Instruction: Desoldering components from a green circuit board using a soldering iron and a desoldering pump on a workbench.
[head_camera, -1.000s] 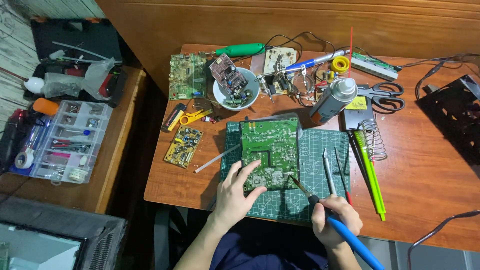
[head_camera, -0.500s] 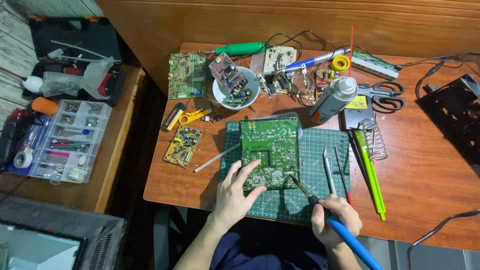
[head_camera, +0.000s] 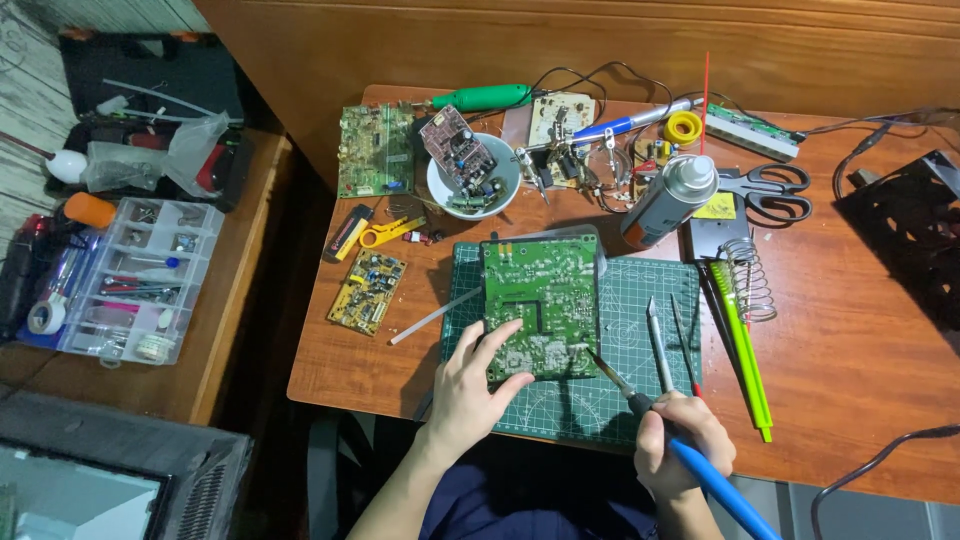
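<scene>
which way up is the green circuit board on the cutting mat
Solder side up: the green circuit board shows traces and solder joints, no components. It lies flat on the cutting mat, held by the left hand.

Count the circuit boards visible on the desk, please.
5, perhaps more under the wires: green board under the left hand; small yellow board; green board at top left; board in the white bowl; beige board.
</scene>
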